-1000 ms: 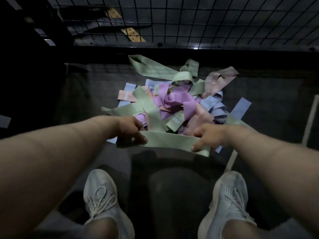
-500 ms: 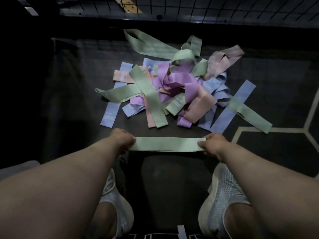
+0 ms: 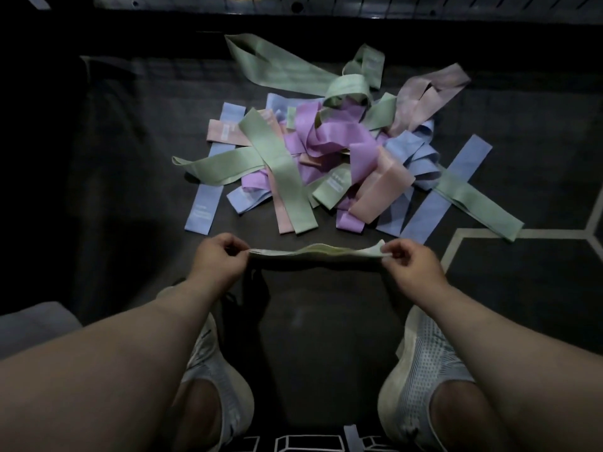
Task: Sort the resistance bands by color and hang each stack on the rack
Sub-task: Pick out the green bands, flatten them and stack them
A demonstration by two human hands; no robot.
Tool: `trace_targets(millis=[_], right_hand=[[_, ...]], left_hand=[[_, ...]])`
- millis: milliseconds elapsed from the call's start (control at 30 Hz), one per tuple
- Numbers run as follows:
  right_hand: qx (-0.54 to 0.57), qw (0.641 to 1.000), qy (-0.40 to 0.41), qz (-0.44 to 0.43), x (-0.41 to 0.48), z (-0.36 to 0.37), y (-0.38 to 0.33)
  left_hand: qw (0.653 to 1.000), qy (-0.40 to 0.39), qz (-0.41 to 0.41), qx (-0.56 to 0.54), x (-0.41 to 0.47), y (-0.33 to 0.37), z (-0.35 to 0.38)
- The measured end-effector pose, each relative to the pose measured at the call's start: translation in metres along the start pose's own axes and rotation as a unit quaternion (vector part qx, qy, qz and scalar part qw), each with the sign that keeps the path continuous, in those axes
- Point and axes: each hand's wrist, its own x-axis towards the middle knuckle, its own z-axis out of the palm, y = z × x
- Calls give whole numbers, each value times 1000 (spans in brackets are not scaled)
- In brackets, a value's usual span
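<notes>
Lifting one green band [image 3: 316, 252] away from the mixed pile [image 3: 326, 151], held at both ends.
Head view: half a second ago the band showed its flat face between the hands; now it is turned edge-on and a little slack in the middle. The left hand [image 3: 222, 261] and the right hand [image 3: 412, 262] each pinch one end with thumb and curled fingers. It seems to hang just above the dark floor [image 3: 326, 321], though the dim light hides this. In my judgement the sorting has only begun.
</notes>
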Motion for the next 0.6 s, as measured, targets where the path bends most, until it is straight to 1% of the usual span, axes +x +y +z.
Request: trace_targets(millis=[67,133,200,300,367,400,500,600], right_hand=[[-24,998,-24,53,-8,7,7],[-48,992,-54,102,-12,13,11],[-43,991,-43,122,-10,18,9],[-1,989,8,145,-3,23,-1],[9,983,16,181,2,28,-7],[-1,980,10,198,4,30,-10],[-33,974,-17,224,11,38,-11],[-65,978,-17,196,14,45,-11]], left_hand=[[999,-27,-32,-18,-7,-6,9],[998,-31,-60,-8,-10,-12,18],[996,4,-85,-15,-7,-13,25],[988,85,-120,-36,-2,-11,30],[972,131,-177,-86,-2,-11,31],[962,139,-203,-115,0,-12,31],[942,113,-261,-178,5,-16,28],[928,106,-278,-226,9,-17,22]])
